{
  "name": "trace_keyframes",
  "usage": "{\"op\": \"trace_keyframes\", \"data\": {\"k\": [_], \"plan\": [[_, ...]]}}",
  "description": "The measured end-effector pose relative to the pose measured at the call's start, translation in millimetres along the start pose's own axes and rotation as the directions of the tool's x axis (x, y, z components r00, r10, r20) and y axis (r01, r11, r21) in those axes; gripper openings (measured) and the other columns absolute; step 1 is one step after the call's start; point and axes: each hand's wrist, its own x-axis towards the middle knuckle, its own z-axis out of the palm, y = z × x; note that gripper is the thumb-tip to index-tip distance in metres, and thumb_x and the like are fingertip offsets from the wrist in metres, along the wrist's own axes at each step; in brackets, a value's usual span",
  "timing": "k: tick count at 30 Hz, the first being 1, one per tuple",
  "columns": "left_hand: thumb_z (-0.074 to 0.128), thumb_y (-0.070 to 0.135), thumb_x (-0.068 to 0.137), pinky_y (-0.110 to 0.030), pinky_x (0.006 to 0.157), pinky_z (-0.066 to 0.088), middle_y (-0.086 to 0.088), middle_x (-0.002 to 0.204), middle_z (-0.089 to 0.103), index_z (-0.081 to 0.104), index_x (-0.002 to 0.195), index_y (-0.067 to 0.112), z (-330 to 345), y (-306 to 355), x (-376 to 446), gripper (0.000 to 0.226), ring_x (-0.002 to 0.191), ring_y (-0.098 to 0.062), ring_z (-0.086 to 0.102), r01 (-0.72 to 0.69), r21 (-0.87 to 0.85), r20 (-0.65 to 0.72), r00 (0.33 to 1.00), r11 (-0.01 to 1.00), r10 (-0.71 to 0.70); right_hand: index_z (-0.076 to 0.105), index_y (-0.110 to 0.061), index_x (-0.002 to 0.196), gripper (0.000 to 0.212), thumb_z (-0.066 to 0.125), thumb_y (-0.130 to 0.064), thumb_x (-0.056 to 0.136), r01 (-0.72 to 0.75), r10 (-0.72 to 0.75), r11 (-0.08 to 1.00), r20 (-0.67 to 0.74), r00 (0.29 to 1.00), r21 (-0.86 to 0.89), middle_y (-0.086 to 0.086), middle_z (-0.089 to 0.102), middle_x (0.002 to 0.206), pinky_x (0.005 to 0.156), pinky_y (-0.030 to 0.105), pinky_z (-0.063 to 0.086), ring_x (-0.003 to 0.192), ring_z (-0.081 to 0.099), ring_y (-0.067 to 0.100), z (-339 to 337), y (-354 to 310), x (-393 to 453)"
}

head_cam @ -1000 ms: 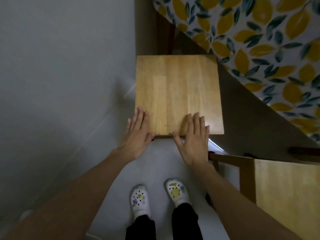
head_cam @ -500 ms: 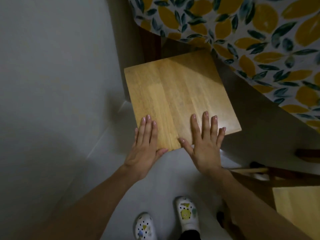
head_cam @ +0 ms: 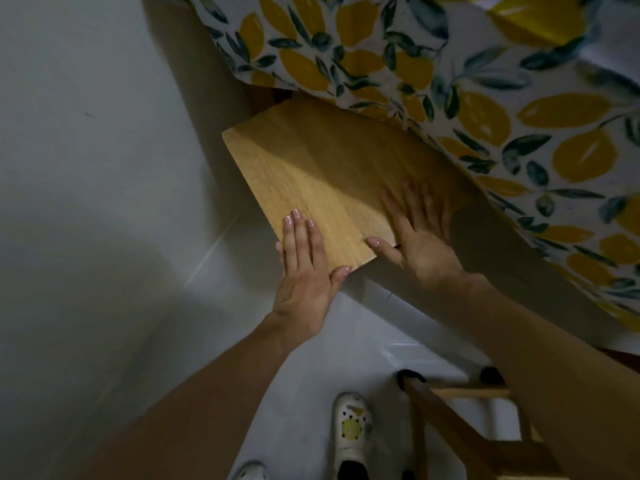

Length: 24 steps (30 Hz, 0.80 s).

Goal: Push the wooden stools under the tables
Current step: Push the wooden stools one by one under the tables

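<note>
A wooden stool (head_cam: 322,174) with a square light-wood seat stands on the pale floor, its far right part hidden under the table's lemon-print cloth (head_cam: 485,109). My left hand (head_cam: 304,271) lies flat on the seat's near corner, fingers together, thumb against the near edge. My right hand (head_cam: 419,233) lies flat on the seat's right side, fingers spread, right by the hanging cloth. Neither hand grips anything.
A pale wall (head_cam: 86,133) runs close along the left. The frame of a second wooden stool (head_cam: 450,424) stands at the lower right by my right arm. My white shoes (head_cam: 351,431) are on the floor below.
The stool has slid forward and to the right, further under the cloth-covered table, and has turned a little. Both hands stayed flat on the seat and moved with it.
</note>
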Motion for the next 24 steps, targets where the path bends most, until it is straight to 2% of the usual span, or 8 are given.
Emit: {"op": "trace_keyframes", "data": {"k": [2, 5, 9, 11, 13, 17, 21, 24], "plan": [[0.005, 0.064, 0.089, -0.053, 0.113, -0.001, -0.027, 0.156, -0.005, 0.003, 0.148, -0.005, 0.8, 4.6, 5.0, 0.09, 0.145, -0.037, -0.011, -0.002, -0.013, -0.006, 1.0, 1.0, 0.002, -0.003, -0.037, 0.152, 0.088, 0.011, -0.08, 0.077, 0.004, -0.004, 1.0, -0.011, 1.0, -0.022, 0.0, -0.018, 0.162, 0.109, 0.038, -0.026, 0.146, -0.023, 0.024, -3.2, 4.6, 5.6], [0.012, 0.062, 0.088, -0.05, 0.112, -0.004, -0.026, 0.156, -0.008, 0.002, 0.148, -0.005, 0.5, 5.8, 5.7, 0.09, 0.144, -0.035, -0.014, 0.005, -0.013, 0.017, 1.0, 1.0, -0.005, -0.008, -0.036, 0.152, 0.084, 0.023, -0.076, 0.086, -0.001, 0.002, 0.999, 0.019, 1.0, -0.048, 0.0, -0.023, 0.16, 0.111, 0.042, -0.024, 0.145, -0.025, 0.025, -4.5, 4.4, 5.9], [0.015, 0.061, 0.092, -0.048, 0.114, -0.013, -0.018, 0.153, -0.031, -0.02, 0.146, 0.004, -9.6, 7.8, 2.5, 0.086, 0.138, -0.026, -0.034, 0.069, -0.027, 0.158, 0.985, 0.997, -0.064, -0.009, -0.034, 0.153, 0.081, 0.022, -0.073, 0.089, 0.011, -0.012, 1.0, 0.042, 0.999, 0.013, 0.0, -0.025, 0.16, 0.114, 0.046, -0.021, 0.144, -0.028, 0.024, -7.1, 0.3, -1.9], [0.016, 0.055, 0.095, -0.051, 0.113, -0.014, -0.015, 0.15, -0.037, -0.025, 0.145, 0.008, -13.3, 10.6, 1.2, 0.08, 0.136, -0.026, -0.037, 0.092, 0.013, 0.216, 0.972, 0.996, -0.092, -0.002, -0.027, 0.154, 0.078, 0.021, -0.07, 0.092, 0.022, -0.02, 0.995, -0.02, 1.0, 0.098, 0.004, -0.015, 0.162, 0.118, 0.046, -0.013, 0.147, -0.021, 0.023, -5.8, -3.8, -20.0], [0.018, 0.052, 0.096, -0.051, 0.114, -0.012, -0.015, 0.153, -0.031, -0.021, 0.147, 0.009, -13.2, 16.9, -6.9, 0.077, 0.139, -0.027, -0.032, 0.107, -0.022, 0.139, 0.985, 0.994, -0.103, 0.007, -0.019, 0.155, 0.076, 0.021, -0.065, 0.096, 0.02, 0.001, 0.984, -0.115, 0.993, 0.18, 0.008, -0.001, 0.163, 0.12, 0.045, -0.008, 0.149, -0.012, 0.023, -0.7, -9.8, -53.3], [0.027, 0.043, 0.099, -0.046, 0.115, -0.01, -0.015, 0.156, -0.022, -0.011, 0.149, 0.005, -1.7, 40.6, -53.1, 0.073, 0.143, -0.025, -0.025, 0.088, -0.222, -0.034, 0.995, 0.971, -0.098, 0.006, -0.016, 0.155, 0.075, 0.019, -0.062, 0.097, -0.061, 0.096, 0.968, -0.131, 0.987, 0.243, 0.008, -0.004, 0.163, 0.121, 0.041, -0.007, 0.149, -0.012, 0.02, 24.8, -9.7, -132.8], [0.027, 0.045, 0.099, -0.041, 0.114, -0.014, -0.008, 0.153, -0.032, -0.019, 0.147, 0.013, 13.7, 67.7, -134.7, 0.075, 0.14, -0.02, -0.032, -0.008, -0.259, 0.11, 0.993, 0.966, 0.038, -0.001, -0.021, 0.154, 0.074, 0.021, -0.062, 0.096, -0.225, 0.267, 0.932, -0.12, 0.956, 0.283, 0.002, -0.012, 0.163, 0.118, 0.035, -0.014, 0.148, -0.017, 0.013, 44.1, -1.8, -221.8], [0.026, 0.045, 0.099, -0.04, 0.115, -0.014, -0.004, 0.149, -0.039, -0.024, 0.145, 0.016, 25.5, 90.3, -195.9, 0.074, 0.139, -0.019, -0.034, -0.065, -0.244, 0.256, 0.958, 0.968, 0.129, 0.003, -0.024, 0.154, 0.072, 0.021, -0.061, 0.096, -0.373, 0.43, 0.871, -0.126, 0.894, 0.319, -0.003, -0.01, 0.163, 0.114, 0.028, -0.019, 0.147, -0.018, 0.009, 54.6, 1.3, -299.5]]}}
